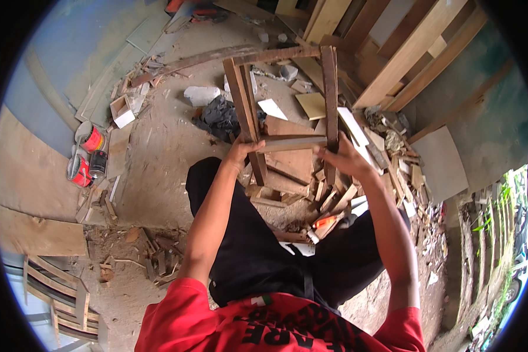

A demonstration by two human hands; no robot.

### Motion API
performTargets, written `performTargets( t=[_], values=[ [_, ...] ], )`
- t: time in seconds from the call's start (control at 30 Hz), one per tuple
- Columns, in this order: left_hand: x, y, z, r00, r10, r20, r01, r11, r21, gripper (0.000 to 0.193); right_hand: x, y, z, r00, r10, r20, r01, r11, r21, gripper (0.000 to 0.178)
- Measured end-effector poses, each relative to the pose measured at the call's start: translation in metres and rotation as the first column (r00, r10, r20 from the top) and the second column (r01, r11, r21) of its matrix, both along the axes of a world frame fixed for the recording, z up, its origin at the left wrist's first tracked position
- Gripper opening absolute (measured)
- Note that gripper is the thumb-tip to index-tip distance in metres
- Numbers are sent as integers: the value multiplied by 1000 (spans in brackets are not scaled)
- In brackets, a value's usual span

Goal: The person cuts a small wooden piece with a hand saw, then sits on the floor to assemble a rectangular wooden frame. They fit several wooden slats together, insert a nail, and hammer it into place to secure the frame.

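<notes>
Between my knees stands a brown wooden frame [291, 142], built of upright legs joined by crossbars, like a small stool or table frame without a top. My left hand [241, 152] grips its left leg beside the near crossbar, thumb lying toward that bar. On the other side, my right hand [345, 156] is closed round the right leg at the same height, its thumb at the crossbar's end. Part of each hand's fingers is hidden behind the legs. Under the frame lie a flat brown board [290, 164] and loose wood offcuts [334, 202].
Several paint cans [82, 170] stand at the left. A dark cloth bundle [220, 117] and a pale block [201, 95] lie beyond the frame. Long planks [413, 53] lean at the back right. Scrap wood [399, 176] is heaped along the right; a slatted wooden piece [58, 293] is at lower left.
</notes>
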State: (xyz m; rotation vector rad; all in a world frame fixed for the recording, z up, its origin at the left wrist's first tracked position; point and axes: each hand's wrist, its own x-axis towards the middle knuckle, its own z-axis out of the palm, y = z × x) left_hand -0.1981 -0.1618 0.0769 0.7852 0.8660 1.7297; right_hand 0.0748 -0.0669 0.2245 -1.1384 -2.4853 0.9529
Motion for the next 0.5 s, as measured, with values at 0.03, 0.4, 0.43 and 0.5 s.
performTargets(
  t=[0.03,0.4,0.43,0.5],
  values=[
    [6,-2,2,1000,-13,-22,13,999,30,58,4,11,-9,997,-52,-51,45,991,-122,96],
    [33,12,29,962,174,-211,-175,984,16,59,-37,67,-35,821,-421,-386,417,904,-99,59],
    [35,16,28,959,207,-191,-216,976,-24,56,-39,71,-40,805,-403,-435,394,912,-114,62],
    [39,25,27,949,276,-151,-293,950,-107,51,-45,78,-49,766,-366,-529,347,927,-138,68]
  ],
)
